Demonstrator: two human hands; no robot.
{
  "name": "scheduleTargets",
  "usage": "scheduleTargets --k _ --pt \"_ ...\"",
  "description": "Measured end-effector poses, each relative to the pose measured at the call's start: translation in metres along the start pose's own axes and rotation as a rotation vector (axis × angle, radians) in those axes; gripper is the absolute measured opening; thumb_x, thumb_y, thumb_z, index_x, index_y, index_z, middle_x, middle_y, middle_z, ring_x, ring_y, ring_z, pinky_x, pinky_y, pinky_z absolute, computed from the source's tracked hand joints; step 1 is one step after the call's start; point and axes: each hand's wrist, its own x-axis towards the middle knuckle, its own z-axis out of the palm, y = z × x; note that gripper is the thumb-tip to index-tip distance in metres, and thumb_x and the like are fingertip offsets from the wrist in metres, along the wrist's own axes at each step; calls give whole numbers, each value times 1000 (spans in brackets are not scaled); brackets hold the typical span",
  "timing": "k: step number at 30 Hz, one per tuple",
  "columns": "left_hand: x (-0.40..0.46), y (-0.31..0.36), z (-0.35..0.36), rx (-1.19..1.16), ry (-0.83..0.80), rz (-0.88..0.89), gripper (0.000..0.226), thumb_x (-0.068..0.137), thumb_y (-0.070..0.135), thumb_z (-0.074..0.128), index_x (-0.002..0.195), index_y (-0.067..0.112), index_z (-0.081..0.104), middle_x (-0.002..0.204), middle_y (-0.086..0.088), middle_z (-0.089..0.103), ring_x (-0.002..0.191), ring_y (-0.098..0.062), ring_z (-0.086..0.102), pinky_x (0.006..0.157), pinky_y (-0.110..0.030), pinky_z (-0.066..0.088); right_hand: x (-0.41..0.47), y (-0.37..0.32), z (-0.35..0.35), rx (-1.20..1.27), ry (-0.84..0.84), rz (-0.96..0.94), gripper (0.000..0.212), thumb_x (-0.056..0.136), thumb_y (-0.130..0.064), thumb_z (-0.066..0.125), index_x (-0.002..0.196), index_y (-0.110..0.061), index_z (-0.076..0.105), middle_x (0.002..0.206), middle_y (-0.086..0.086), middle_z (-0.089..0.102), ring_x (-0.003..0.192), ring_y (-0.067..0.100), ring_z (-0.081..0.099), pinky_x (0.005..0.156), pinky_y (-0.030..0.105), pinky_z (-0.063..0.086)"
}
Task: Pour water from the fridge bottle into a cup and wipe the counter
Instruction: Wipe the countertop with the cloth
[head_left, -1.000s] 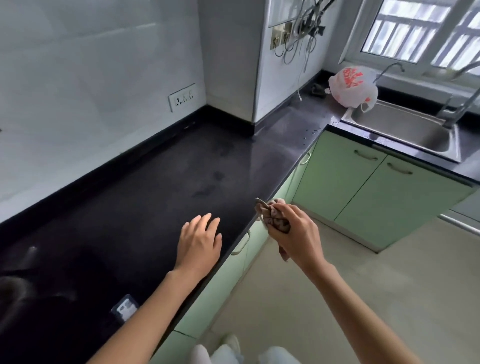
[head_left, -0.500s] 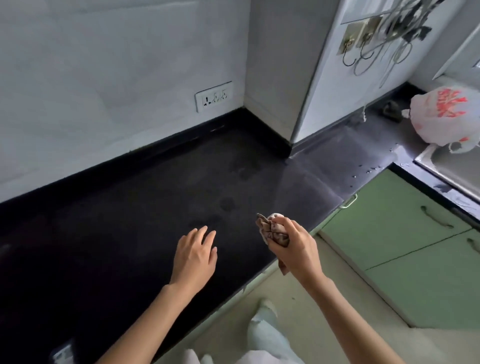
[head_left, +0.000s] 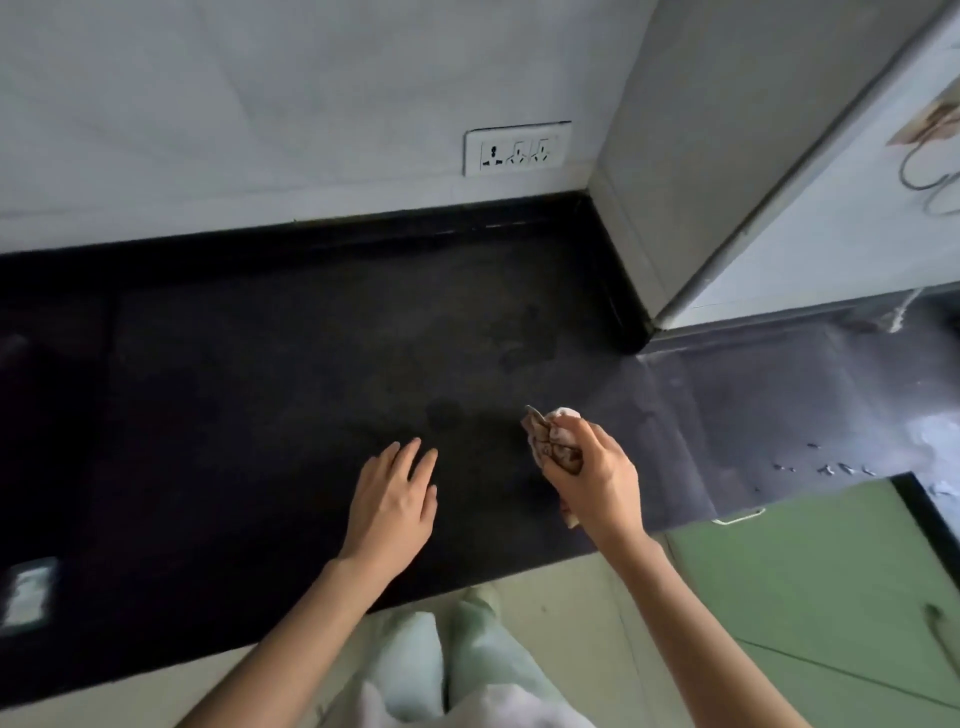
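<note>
Head view: right hand (head_left: 597, 475) grips cloth (head_left: 551, 441), seemingly above counter (head_left: 260, 389).

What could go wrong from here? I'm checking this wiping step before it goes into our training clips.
The right hand grips the cloth bunched into a wad, so a pass would likely cover little and could miss the darker patches on the black counter. The droplets on the grey stretch to the right may be overlooked. The left hand, open over the counter, could get in the cloth's way.

Left hand (head_left: 393, 501) flat; right hand (head_left: 597, 475) clenched.
</note>
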Motion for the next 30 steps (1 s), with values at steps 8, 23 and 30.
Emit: scheduleTargets --k 8,23,30 --pt "19 29 17 -33 -4 49 45 86 23 65 128 11 59 134 -14 56 123 -34 54 99 -51 46 52 32 7 -68 58 110 41 78 -29 74 117 -23 61 111 -2 65 95 26 60 72 35 49" --pt "77 60 34 -41 -91 20 49 86 26 66 132 13 56 138 -14 54 128 -32 50 105 -49 43 118 71 28 -99 38 110 50 87 -21 67 134 -16 52 138 7 50 122 31 48 89 42 45" --pt "83 72 36 40 -129 -81 55 82 26 70 133 13 55 140 -13 52 129 -33 49 104 -54 42 187 41 64 -75 -85 -11 48 87 -29 65 132 -16 53 140 10 47 121 32 48 90 41 43"
